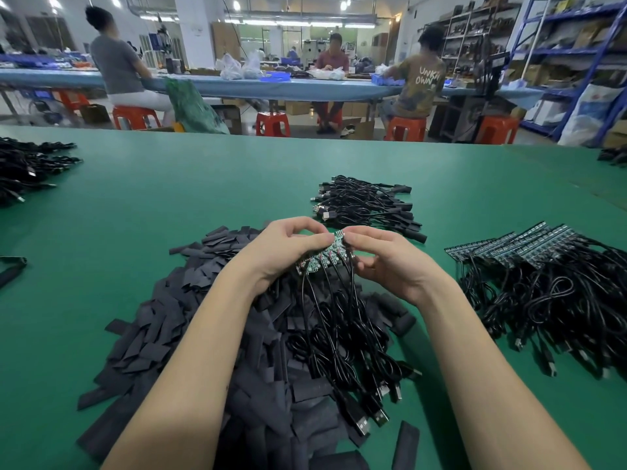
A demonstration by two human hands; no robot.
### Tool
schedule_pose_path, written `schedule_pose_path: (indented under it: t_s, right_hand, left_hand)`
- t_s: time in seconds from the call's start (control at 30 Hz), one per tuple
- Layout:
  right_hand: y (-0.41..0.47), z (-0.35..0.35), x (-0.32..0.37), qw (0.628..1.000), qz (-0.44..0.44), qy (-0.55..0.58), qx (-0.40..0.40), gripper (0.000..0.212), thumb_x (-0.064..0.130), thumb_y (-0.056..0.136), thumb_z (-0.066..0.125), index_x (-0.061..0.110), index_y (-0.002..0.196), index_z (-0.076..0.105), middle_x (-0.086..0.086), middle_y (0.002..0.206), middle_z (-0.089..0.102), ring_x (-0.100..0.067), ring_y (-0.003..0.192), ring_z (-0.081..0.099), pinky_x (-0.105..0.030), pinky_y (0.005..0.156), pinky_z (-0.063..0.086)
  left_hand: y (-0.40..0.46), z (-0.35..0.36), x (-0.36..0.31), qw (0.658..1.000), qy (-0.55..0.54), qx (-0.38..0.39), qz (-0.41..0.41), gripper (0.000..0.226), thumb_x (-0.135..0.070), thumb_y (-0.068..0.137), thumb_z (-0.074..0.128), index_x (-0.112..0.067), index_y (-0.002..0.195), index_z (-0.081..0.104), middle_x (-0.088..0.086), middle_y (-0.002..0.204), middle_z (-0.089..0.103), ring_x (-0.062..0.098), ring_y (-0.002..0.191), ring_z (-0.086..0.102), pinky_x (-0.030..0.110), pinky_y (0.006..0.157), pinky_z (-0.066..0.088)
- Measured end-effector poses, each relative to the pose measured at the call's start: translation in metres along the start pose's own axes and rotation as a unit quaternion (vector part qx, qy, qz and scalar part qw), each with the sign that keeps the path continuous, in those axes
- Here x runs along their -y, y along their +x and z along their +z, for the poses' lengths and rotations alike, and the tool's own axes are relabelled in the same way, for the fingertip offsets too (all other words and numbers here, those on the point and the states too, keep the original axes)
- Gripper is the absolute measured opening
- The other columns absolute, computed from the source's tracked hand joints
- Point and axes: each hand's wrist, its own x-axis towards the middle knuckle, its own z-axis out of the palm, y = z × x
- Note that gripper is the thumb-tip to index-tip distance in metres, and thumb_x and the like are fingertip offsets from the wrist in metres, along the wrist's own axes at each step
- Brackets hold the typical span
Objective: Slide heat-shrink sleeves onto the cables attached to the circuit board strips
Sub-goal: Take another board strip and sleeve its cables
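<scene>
Between the fingertips: one circuit board strip (322, 254), green, tilted, pinched at its far end by the left hand (285, 249) and gripped along its right edge by the right hand (386, 262), fingers of both curled onto it. Hanging from the strip toward the person: black cables (334, 320), ending in plugs (369, 418). Beneath both hands and forearms: heap of flat black sleeves (190, 320), on a green table (169, 184). Just beyond the fingers: bundle of cables with sleeves on (366, 205). Right of the right hand: stack of strips with cables (529, 262). Far left: more black cables (30, 167). Past the table: seated persons at a blue bench (237, 83).
</scene>
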Motion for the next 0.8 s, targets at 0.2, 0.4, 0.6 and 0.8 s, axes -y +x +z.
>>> schedule_pose_path:
  t_s: [0.2,0.4,0.6,0.8]
  right_hand:
    - [0.001,0.003,-0.002,0.996,-0.033,-0.084,0.002,0.009,0.03,0.088,0.074,0.027,0.082,0.08,0.009,0.076,0.066,-0.003,0.054,0.048,-0.017,0.059,0.044]
    - [0.002,0.007,-0.004,1.0,-0.005,-0.018,0.0,0.022,0.03,0.074,0.078,0.018,0.093,0.078,-0.009,0.101,0.061,-0.018,0.086,0.049,-0.03,0.077,0.037]
    - [0.007,0.015,-0.011,0.998,0.011,0.055,0.003,0.012,0.023,0.077,0.075,0.016,0.086,0.078,0.006,0.077,0.054,-0.001,0.056,0.04,-0.01,0.049,0.038]
    - [0.007,0.018,-0.012,0.994,0.041,0.096,0.022,0.023,0.019,0.084,0.069,0.017,0.062,0.076,0.01,0.052,0.06,0.0,0.042,0.05,-0.008,0.049,0.038]
  left_hand:
    - [0.001,-0.002,0.002,0.998,-0.043,0.034,-0.008,0.007,-0.018,0.089,0.076,-0.014,0.094,0.074,0.005,0.088,0.075,0.017,0.076,0.068,0.03,0.081,0.051]
    - [0.0,-0.002,0.0,0.997,-0.057,0.043,0.003,0.001,-0.014,0.089,0.074,-0.014,0.09,0.074,0.003,0.087,0.074,0.015,0.078,0.067,0.03,0.082,0.051]
    - [-0.001,-0.008,0.001,0.994,-0.091,0.059,-0.003,0.008,-0.016,0.082,0.075,-0.012,0.089,0.073,0.003,0.083,0.073,0.014,0.073,0.067,0.025,0.075,0.054]
    - [-0.002,-0.009,0.001,0.986,-0.141,0.077,-0.033,0.016,-0.016,0.072,0.076,-0.01,0.086,0.073,0.007,0.083,0.074,0.016,0.072,0.069,0.025,0.072,0.059]
